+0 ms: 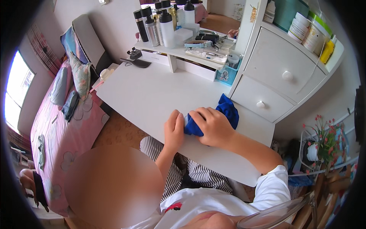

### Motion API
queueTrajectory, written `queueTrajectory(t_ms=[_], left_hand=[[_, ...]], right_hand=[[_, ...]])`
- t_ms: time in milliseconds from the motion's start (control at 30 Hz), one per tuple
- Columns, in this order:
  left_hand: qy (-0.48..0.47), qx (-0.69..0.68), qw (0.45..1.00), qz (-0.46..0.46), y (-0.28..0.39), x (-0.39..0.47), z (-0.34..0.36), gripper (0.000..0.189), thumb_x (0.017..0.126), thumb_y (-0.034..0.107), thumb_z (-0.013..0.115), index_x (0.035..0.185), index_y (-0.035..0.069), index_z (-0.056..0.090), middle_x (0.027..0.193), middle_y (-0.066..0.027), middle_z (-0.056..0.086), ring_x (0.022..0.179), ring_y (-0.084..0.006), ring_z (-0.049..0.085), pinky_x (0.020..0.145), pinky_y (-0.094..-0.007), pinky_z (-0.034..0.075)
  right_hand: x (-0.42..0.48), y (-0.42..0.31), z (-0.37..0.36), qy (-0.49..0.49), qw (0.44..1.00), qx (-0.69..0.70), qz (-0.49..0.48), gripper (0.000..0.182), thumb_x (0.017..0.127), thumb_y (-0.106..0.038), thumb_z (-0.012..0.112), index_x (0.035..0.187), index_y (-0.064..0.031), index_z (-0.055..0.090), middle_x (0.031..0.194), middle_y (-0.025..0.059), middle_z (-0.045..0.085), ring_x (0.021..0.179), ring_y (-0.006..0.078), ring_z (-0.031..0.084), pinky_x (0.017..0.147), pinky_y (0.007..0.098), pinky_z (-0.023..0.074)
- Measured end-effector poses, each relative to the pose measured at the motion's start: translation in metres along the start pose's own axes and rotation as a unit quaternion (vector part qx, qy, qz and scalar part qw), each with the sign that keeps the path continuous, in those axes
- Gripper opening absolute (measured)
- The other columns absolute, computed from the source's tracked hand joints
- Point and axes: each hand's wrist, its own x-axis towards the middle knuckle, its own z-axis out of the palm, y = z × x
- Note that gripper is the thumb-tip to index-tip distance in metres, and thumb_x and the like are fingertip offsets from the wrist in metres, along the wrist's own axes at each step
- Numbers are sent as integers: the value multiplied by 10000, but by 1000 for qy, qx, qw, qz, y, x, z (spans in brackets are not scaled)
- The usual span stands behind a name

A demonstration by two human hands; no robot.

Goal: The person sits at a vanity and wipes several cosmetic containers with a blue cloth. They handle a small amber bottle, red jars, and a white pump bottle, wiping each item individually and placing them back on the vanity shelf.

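Note:
My right hand (214,126) grips a blue cloth (228,110) near the front edge of a white desk (148,88). The cloth is bunched around a pale object (186,120), of which only a small part shows between my two hands; its kind cannot be told. Close on the left of it, my left hand (173,128) is upright with its fingers together, against the pale object's end. Whether the left fingers hold that end is hidden. The loose end of the cloth lies on the desk beyond my right hand, towards the drawers.
A raised shelf (177,53) with bottles (167,30), tools and a mirror stands at the back. A black brush (140,63) lies at the back left. A blue basket (227,74) stands beside white drawers (264,91). Left is a bed (54,128); right, a plant (326,140).

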Motion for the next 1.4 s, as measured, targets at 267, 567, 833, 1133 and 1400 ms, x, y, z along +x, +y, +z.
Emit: queueTrajectory(t_ms=[267, 567, 833, 1133, 1400], left_hand=[[-5, -86, 996, -8, 8, -2, -3, 270, 989, 177, 465, 750, 61, 417, 671, 37, 370, 644, -59, 337, 571, -241, 310], [30, -155, 984, -76, 8, -1, -7, 282, 982, 237, 451, 740, 93, 430, 681, 44, 373, 643, -56, 354, 568, -228, 316], [74, -225, 967, -89, -13, 3, -12, 279, 987, 261, 442, 775, 80, 456, 697, 7, 415, 660, -81, 423, 583, -244, 387], [47, -191, 976, -90, -7, 4, -14, 305, 995, 274, 421, 770, 71, 458, 732, 2, 430, 690, -92, 401, 634, -248, 361], [55, -193, 976, -85, -2, 4, -15, 309, 997, 272, 412, 772, 68, 468, 726, 2, 434, 682, -90, 395, 642, -248, 351]], right_hand=[[6, 24, -6, -102, 899, 390, 172, 566, 804, -445, 737, 1113, 10, 605, 922, 155, 694, 828, 234, 674, 770, 311, 520], [1, 18, 5, -6, 751, 585, 307, 386, 962, -321, 592, 1071, 49, 616, 891, 66, 673, 832, 100, 614, 758, 251, 490], [7, 21, -3, -76, 775, 585, 226, 548, 850, -334, 746, 1260, -6, 587, 1170, 116, 646, 1079, 183, 596, 990, 304, 437], [6, 30, 2, -99, 813, 543, 184, 513, 816, -271, 779, 1245, -42, 615, 1175, 89, 659, 1051, 177, 607, 972, 312, 457], [10, 36, 1, -99, 847, 506, 133, 466, 784, -87, 776, 1229, -74, 638, 1144, 73, 679, 1035, 169, 627, 951, 304, 477]])
